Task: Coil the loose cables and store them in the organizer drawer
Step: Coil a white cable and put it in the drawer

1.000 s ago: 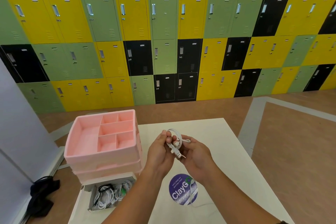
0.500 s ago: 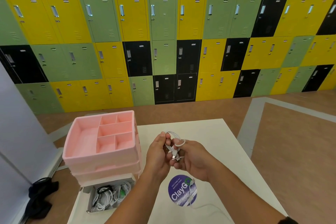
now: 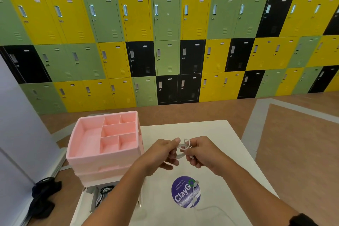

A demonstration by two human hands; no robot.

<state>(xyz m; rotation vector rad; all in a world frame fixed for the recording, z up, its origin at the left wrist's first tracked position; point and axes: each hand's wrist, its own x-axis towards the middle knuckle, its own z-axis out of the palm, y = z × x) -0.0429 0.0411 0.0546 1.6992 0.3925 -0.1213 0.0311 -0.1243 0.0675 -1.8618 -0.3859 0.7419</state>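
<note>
- The left hand and the right hand were raised close together above the white table. Each pinched the small white cable coil between thumb and fingertips.
- Against half a second earlier, the hands had drawn slightly apart. The coil's loops now bridged the narrow gap between them, and the connector end poked out under the right fingers.
- I judged that the tail was being wrapped round the bundle, so this coil looked nearly ready to store.
- A second white cable lay uncoiled across the round ClayGo sticker, much as before; it remained to be coiled.
- The pink organizer stood to the left of the hands, near them but not touching.
- Its bottom drawer was pulled out with coiled cables inside, and the left forearm hid more of it than earlier.
- Yellow, green and black lockers filled the far wall.
</note>
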